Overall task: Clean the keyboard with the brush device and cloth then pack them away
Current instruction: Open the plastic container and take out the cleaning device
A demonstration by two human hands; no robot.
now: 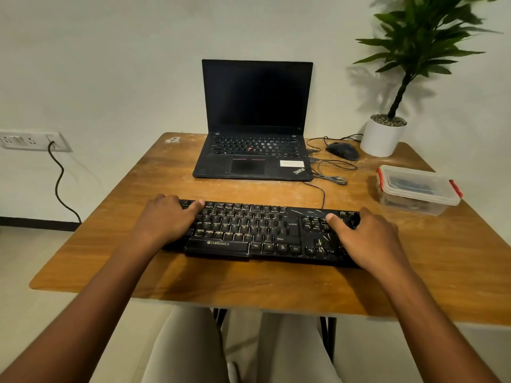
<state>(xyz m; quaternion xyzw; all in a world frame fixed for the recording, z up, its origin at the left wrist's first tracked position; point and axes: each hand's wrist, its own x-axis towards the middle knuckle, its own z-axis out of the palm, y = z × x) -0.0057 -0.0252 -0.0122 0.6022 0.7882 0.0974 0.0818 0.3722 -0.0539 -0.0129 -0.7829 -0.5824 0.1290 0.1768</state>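
A black keyboard (260, 233) with pale streaks is seen on a brown wooden table (249, 283); a box (414, 189) has red clips.

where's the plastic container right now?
In the head view, the clear plastic container with red clips sits closed on the right side of the wooden table, beyond the keyboard's right end and in front of the white plant pot.

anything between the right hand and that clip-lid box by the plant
Nothing visible. The right hand grips the keyboard end; bare table lies between it and the box, whose lid is on.
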